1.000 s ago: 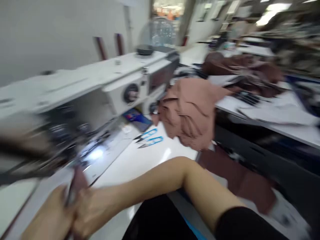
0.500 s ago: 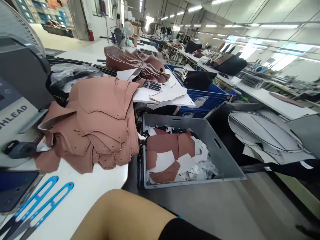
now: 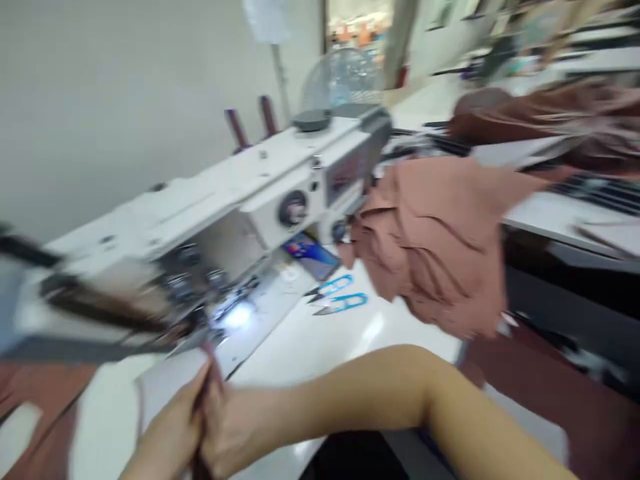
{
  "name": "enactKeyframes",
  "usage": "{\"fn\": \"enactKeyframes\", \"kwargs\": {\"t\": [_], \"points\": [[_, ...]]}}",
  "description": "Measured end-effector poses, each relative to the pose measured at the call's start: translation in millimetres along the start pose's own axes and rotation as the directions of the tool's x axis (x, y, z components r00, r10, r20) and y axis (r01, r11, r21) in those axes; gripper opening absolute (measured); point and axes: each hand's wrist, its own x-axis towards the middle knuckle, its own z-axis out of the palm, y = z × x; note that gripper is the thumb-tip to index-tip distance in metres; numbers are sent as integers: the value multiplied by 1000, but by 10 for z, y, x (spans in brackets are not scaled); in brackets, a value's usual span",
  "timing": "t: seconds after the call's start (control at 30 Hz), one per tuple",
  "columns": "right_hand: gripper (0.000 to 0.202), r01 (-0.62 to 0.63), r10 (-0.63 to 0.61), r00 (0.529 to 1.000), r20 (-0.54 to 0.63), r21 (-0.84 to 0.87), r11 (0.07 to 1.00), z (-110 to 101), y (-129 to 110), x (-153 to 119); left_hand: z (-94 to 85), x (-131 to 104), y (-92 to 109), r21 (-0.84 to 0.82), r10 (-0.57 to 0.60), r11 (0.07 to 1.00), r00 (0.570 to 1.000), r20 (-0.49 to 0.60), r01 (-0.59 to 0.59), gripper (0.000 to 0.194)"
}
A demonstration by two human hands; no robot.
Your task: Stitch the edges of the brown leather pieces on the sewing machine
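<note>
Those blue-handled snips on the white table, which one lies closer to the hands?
The lower snips, the pair farther from the phone. The other snips lie just beyond them, toward the sewing machine. Both hands pinch a dark strip.

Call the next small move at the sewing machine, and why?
Probably ease the dark brown piece forward toward the lit needle area. Both the left hand and right hand pinch it just short of the sewing machine, and its upper edge points at the light. The frame is blurred, so the exact gap is unclear.
</note>
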Motion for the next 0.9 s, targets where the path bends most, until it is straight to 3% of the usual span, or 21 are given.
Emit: {"fn": "enactKeyframes", "kwargs": {"t": [0.1,0.2,0.33,0.53,0.73,0.9], "points": [[28,-99,103,974,-200,29,995,93,19,-41,-70,-188,-21,-100,-194,974,977,88,202,59],[31,-144,153,956,-248,54,988,97,-21,-84,-137,-174,127,-118,-246,955,950,192,271,62],[31,-197,222,955,-197,138,971,44,-93,-78,-231,-148,229,-120,-257,947,929,265,296,64],[35,-303,311,950,-22,162,939,55,-20,-107,-304,-32,180,-239,-233,921,925,300,309,72],[34,-298,305,951,-52,115,948,47,-15,-111,-360,94,211,-188,-230,933,912,339,306,77],[34,-311,316,945,-82,66,948,59,36,-122,-369,194,176,-247,-206,923,920,333,296,75]]}}
